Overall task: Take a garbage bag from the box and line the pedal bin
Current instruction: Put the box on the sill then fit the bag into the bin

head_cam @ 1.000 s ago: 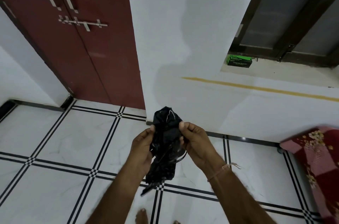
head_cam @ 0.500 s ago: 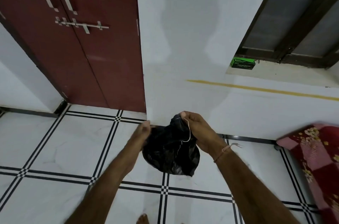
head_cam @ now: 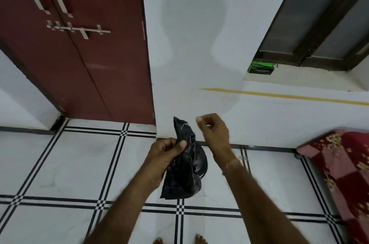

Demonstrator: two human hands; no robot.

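Right hand (head_cam: 213, 131) has let go of the bag (head_cam: 186, 166) and lifted, fingers curled loosely, empty as far as visible. Left hand (head_cam: 165, 153) pinches the crumpled bag, thumb over fingers. Below, white tiled floor (head_cam: 60, 164) with black lines. Floral mattress (head_cam: 343, 168) at right. Beyond: red door (head_cam: 79, 54), white wall (head_cam: 189, 44), green box (head_cam: 260, 68) on the ledge.

Home interior: tiled floor (head_cam: 60, 164), maroon double door (head_cam: 83, 54), window sill (head_cam: 299, 80), floral bedding (head_cam: 343, 164).
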